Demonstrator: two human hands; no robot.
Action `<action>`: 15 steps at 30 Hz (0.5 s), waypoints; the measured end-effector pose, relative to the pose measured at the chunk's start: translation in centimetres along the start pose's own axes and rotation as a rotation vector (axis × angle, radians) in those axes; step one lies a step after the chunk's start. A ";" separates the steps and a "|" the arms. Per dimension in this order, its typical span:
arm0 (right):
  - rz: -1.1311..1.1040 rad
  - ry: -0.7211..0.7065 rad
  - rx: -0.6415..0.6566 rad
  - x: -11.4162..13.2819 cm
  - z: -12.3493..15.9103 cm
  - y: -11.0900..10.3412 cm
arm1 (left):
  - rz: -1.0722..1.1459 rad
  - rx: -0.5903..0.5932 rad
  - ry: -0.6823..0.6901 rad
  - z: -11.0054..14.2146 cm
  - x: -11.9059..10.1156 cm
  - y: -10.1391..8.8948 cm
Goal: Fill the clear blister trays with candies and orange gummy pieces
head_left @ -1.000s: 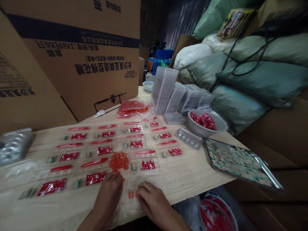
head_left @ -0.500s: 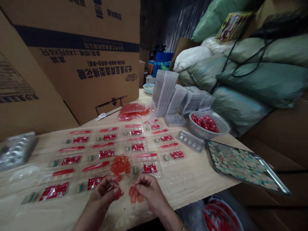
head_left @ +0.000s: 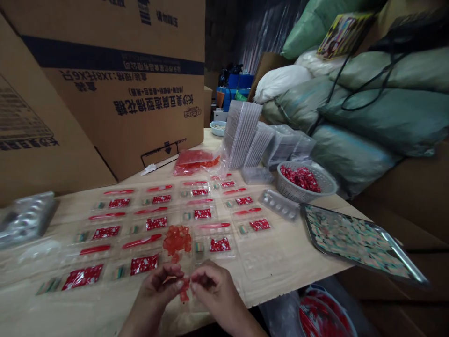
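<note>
The fingers of the left hand [head_left: 163,285] and right hand [head_left: 209,283] pinch small red translucent pieces [head_left: 184,289] between them, low over the near edge of the worktop [head_left: 298,267]. Just beyond lies a pile of similar pieces [head_left: 177,239], with filled clear trays [head_left: 145,250] around it.

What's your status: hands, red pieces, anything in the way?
Left hand pinching red pieces; right hand close beside, grip unclear. Red pile just beyond, nothing visibly blocking.
</note>
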State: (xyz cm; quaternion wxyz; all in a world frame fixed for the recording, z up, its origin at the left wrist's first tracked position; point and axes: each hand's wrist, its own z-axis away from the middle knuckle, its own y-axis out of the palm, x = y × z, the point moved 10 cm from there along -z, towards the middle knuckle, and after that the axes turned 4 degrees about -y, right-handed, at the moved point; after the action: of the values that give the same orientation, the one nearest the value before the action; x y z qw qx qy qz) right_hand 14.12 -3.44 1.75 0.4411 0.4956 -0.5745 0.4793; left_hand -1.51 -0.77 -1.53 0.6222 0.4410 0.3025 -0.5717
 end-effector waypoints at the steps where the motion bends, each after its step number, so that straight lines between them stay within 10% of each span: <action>1: -0.008 -0.010 0.005 0.3 0.1 0.2 | 0.005 0.028 0.023 0.3 0.0 0.4; 15: 0.277 -0.097 0.210 2.9 1.8 -0.1 | -0.093 0.251 0.133 1.2 0.9 3.7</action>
State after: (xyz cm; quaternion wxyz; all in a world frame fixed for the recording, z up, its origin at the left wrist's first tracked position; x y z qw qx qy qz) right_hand 13.77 -5.68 4.36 0.2885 0.4778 -0.6047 0.5681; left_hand 2.12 -2.41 -1.04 0.5137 0.5379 0.2892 -0.6026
